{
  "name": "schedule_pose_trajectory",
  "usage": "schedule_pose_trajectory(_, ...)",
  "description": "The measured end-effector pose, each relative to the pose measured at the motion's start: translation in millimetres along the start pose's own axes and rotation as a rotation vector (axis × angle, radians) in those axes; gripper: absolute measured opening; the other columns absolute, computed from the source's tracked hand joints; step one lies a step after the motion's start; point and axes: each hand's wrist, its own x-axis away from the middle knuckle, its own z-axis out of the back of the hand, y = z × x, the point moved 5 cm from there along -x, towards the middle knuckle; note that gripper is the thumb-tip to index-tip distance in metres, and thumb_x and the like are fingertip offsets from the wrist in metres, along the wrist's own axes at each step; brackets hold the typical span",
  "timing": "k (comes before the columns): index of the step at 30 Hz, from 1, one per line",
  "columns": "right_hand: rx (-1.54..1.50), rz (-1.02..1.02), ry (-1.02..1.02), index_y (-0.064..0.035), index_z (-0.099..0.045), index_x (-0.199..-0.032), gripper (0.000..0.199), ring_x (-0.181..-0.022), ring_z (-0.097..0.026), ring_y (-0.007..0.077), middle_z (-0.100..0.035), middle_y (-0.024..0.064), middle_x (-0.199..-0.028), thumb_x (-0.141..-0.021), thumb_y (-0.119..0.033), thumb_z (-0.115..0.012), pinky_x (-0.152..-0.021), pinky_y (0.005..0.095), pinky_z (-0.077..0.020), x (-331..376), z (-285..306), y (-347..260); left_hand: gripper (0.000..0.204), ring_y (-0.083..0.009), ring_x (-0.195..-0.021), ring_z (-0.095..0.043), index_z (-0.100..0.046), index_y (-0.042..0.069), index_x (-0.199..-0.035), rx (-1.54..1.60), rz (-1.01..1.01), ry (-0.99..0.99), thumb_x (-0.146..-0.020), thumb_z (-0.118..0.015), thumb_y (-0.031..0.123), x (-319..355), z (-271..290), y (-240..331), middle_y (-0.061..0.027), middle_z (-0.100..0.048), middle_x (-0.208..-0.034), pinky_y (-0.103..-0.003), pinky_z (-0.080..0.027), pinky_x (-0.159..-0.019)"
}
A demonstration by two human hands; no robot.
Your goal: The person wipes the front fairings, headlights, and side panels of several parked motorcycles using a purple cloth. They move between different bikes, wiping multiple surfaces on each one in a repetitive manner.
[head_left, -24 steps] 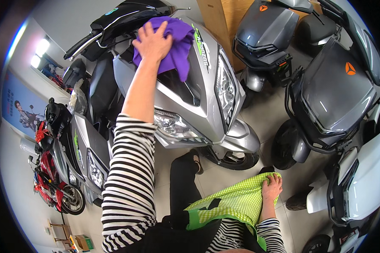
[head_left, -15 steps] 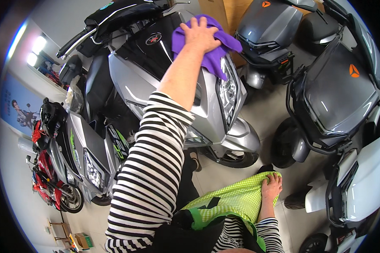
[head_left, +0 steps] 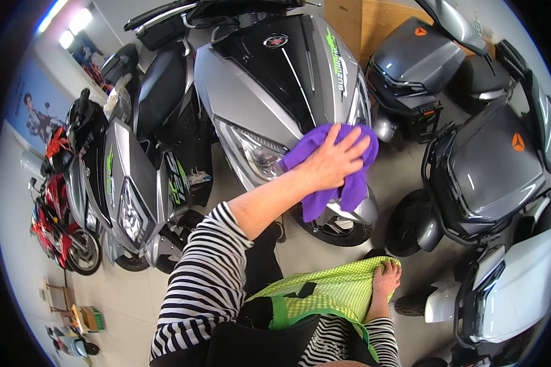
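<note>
My left hand [head_left: 335, 160] presses a purple cloth [head_left: 356, 189] against the lower nose of a silver and black scooter [head_left: 245, 85], beside its headlight [head_left: 263, 158]. The fingers are spread over the cloth, which hangs in folds below them toward the front fender [head_left: 364, 211]. Low on the right, my right hand [head_left: 386, 278] grips the edge of a green checked apron [head_left: 333, 284], holding it out from my body. Part of the scooter's nose lies hidden under the cloth and hand.
Grey scooters [head_left: 490, 159] with front guards and a white scooter [head_left: 520, 293] stand close on the right. At left are another silver scooter [head_left: 122, 177] and a red motorcycle [head_left: 58, 226]. Wooden board [head_left: 392, 21] stands behind. A small box [head_left: 90, 318] sits at lower left.
My left hand has slid the purple cloth down from the scooter's upper front panel to its lower nose. My view has shifted slightly. The right hand still holds the apron edge.
</note>
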Motion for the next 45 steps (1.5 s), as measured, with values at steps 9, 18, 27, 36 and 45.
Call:
schedule_pose_trajectory(9, -0.014, 0.102, 0.020, -0.0204, -0.068, -0.117, 0.038, -0.136, -0.039, 0.0332, -0.053, 0.0044, -0.142, -0.083, -0.036, -0.061, -0.107, 0.0517, -0.0365, 10.3, -12.4, 31.7, 0.040, -0.0338, -0.139, -0.035, -0.068, 0.034, -0.115, -0.171, 0.513, 0.372, -0.074, -0.068, 0.034, 50.2, 34.3, -131.6, -0.0070, -0.045, -0.147, -0.073, -0.026, -0.104)
schedule_pose_trajectory(18, -0.210, 0.352, -0.036, -0.0061, -0.059, -0.129, 0.043, -0.137, -0.035, 0.0423, -0.039, 0.0270, -0.147, -0.093, -0.029, -0.056, -0.114, 0.0497, -0.0266, 33.3, -22.7, 74.4, 0.059, -0.0411, -0.141, -0.028, -0.050, 0.028, -0.138, 0.036, 1.504, 0.353, -0.083, -0.067, 0.032, 134.3, 56.1, -263.9, -0.0167, -0.028, -0.154, -0.065, -0.034, -0.105)
schedule_pose_trajectory(27, -0.031, 0.610, -0.064, -0.0043, -0.055, -0.133, 0.045, -0.137, -0.034, 0.0437, -0.036, 0.0300, -0.149, -0.094, -0.027, -0.056, -0.114, 0.0486, -0.0277, 35.1, -50.6, 98.4, 0.063, -0.0454, -0.138, -0.027, -0.044, 0.031, -0.140, 0.313, 1.518, 0.751, -0.081, -0.067, 0.035, 192.9, 16.6, -200.8, -0.0232, -0.028, -0.149, -0.063, -0.037, -0.104)
schedule_pose_trajectory(36, -0.016, 0.556, -0.126, -0.0103, -0.057, -0.130, 0.046, -0.134, -0.036, 0.0478, -0.043, 0.0279, -0.144, -0.088, -0.030, -0.062, -0.111, 0.0530, -0.0314, 53.1, -20.6, 12.3, 0.082, -0.0522, -0.139, -0.022, -0.030, 0.017, -0.149, 0.372, 1.414, 0.868, -0.079, -0.071, 0.030, 212.9, -30.6, -52.8, -0.0304, -0.016, -0.153, -0.057, -0.026, -0.113)
schedule_pose_trajectory(45, -0.014, 0.614, -0.167, -0.0103, -0.053, -0.137, 0.055, -0.135, -0.036, 0.0474, -0.047, 0.0239, -0.143, -0.087, -0.032, -0.063, -0.113, 0.0518, -0.0307, 74.8, -21.4, 15.1, 0.065, -0.0495, -0.139, -0.025, -0.054, 0.031, -0.134, 0.125, 1.191, 0.908, -0.073, -0.076, 0.034, 200.3, -13.1, -39.8, -0.0269, -0.019, -0.153, -0.060, -0.024, -0.110)
